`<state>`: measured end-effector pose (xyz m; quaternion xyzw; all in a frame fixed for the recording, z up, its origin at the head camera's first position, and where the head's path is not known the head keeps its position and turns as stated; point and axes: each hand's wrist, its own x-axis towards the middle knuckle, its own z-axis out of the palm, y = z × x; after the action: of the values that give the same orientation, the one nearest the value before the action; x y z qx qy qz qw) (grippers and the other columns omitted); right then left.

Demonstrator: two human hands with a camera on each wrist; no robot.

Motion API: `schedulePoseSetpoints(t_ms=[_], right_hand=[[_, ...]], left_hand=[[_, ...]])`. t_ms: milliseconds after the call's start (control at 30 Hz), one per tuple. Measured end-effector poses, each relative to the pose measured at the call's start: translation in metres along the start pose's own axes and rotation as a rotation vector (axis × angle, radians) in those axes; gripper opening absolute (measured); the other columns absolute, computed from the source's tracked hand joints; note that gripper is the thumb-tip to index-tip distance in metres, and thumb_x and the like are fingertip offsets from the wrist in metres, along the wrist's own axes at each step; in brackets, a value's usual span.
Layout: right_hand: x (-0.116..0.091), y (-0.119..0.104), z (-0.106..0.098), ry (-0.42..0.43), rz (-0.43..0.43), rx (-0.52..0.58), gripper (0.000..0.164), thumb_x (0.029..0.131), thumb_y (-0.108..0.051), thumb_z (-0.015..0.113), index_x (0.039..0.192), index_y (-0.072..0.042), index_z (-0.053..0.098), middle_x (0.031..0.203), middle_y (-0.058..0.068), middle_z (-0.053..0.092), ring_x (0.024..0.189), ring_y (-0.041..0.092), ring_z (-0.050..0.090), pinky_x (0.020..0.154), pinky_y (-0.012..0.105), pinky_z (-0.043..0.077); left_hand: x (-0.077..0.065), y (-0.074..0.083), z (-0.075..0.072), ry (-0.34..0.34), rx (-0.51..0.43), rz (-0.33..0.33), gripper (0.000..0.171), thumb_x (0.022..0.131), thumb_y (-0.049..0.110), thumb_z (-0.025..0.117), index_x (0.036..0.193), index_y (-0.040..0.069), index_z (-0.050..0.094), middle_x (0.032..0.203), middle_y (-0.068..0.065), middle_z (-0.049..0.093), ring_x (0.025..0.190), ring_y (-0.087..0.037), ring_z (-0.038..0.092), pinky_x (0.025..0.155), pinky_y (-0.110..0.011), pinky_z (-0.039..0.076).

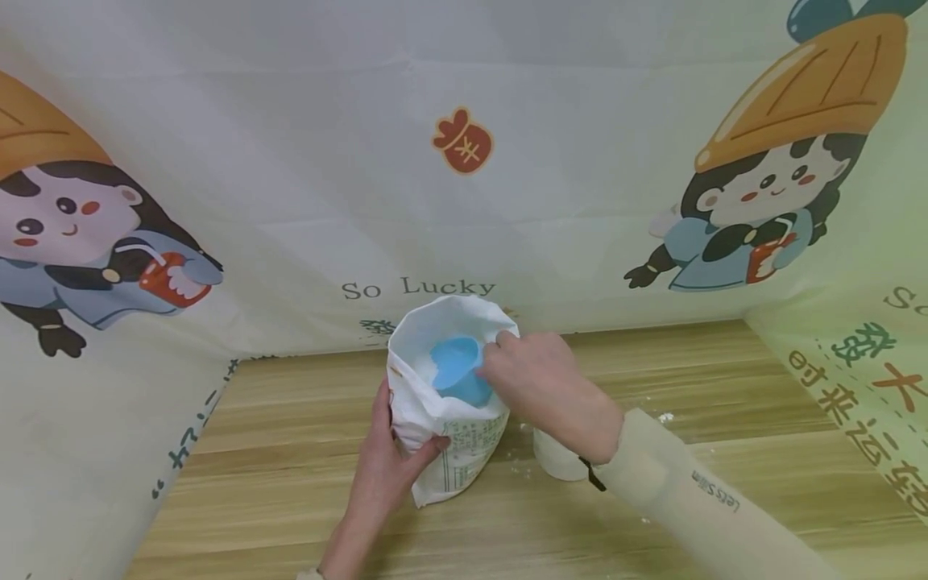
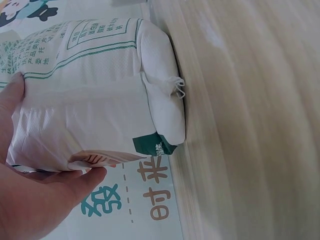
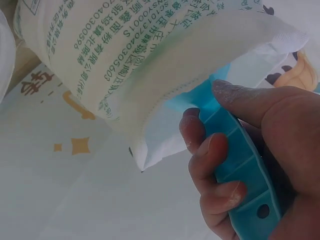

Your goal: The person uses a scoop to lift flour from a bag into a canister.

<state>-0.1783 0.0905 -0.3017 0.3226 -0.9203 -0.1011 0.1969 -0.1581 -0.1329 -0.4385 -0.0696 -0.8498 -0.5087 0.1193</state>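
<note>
White flour bag [image 1: 445,403] upright at frame centre on wooden table [image 1: 290,451], mouth open. Left hand [image 1: 384,467] grips bag's lower left side, thumb across front. Right hand [image 1: 540,387] curled round handle of blue scoop [image 1: 457,370], bowl down inside bag mouth. White cup [image 1: 558,459] just right of bag, partly hidden under wrist. Judgement: steady bag firmly, keep scoop level, lift slowly clear of rim; powder already dusts fingers [image 3: 220,150].

The right arm wears a long cream sleeve [image 1: 689,491] printed with small dark lettering, a dark strap [image 1: 590,475] at its wrist; white powder dusts the fingers [image 3: 235,92].
</note>
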Motion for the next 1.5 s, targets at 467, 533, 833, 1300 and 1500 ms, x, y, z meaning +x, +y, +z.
schedulePoseSetpoints(t_ms=[467,533,833,1300,1500], right_hand=[[-0.014,0.008,0.011,0.136,0.077,0.141,0.035,0.096,-0.036,0.075,0.077,-0.01,0.061,0.063,-0.001,0.047,0.048,0.015,0.04,0.04,0.033,0.04],[-0.016,0.009,0.014,0.163,0.077,0.155,0.037,0.096,-0.035,0.075,0.075,-0.01,0.059,0.062,-0.001,0.045,0.048,0.015,0.04,0.04,0.033,0.039],[-0.029,0.018,0.026,0.293,0.085,0.177,0.03,0.092,-0.03,0.081,0.083,-0.008,0.063,0.069,0.001,0.05,0.049,0.017,0.042,0.04,0.033,0.04],[-0.043,0.025,0.032,0.344,0.111,0.316,0.022,0.094,-0.027,0.077,0.097,-0.006,0.07,0.078,0.001,0.062,0.058,0.014,0.052,0.045,0.028,0.039],[-0.049,0.027,0.036,0.365,0.143,0.392,0.022,0.095,-0.027,0.076,0.102,-0.006,0.073,0.083,0.002,0.067,0.063,0.014,0.056,0.048,0.025,0.039]], left_hand=[[0.0,-0.002,-0.001,0.003,0.006,0.013,0.112,0.081,0.019,0.091,0.165,0.021,0.017,0.15,-0.016,0.051,0.125,-0.036,0.058,0.1,-0.055,0.049],[0.0,-0.001,-0.001,0.004,0.006,0.007,0.113,0.08,0.018,0.091,0.166,0.021,0.017,0.15,-0.016,0.051,0.125,-0.036,0.058,0.1,-0.054,0.048],[-0.001,0.0,-0.001,-0.005,0.002,-0.006,0.114,0.08,0.017,0.091,0.166,0.022,0.016,0.152,-0.015,0.049,0.129,-0.036,0.055,0.103,-0.055,0.047],[0.0,0.001,-0.001,-0.002,0.005,-0.011,0.114,0.079,0.018,0.092,0.166,0.022,0.017,0.153,-0.014,0.048,0.131,-0.036,0.054,0.105,-0.056,0.046],[0.0,0.0,-0.001,-0.005,0.01,-0.01,0.114,0.08,0.018,0.092,0.165,0.022,0.017,0.153,-0.014,0.048,0.131,-0.036,0.054,0.105,-0.056,0.046]])
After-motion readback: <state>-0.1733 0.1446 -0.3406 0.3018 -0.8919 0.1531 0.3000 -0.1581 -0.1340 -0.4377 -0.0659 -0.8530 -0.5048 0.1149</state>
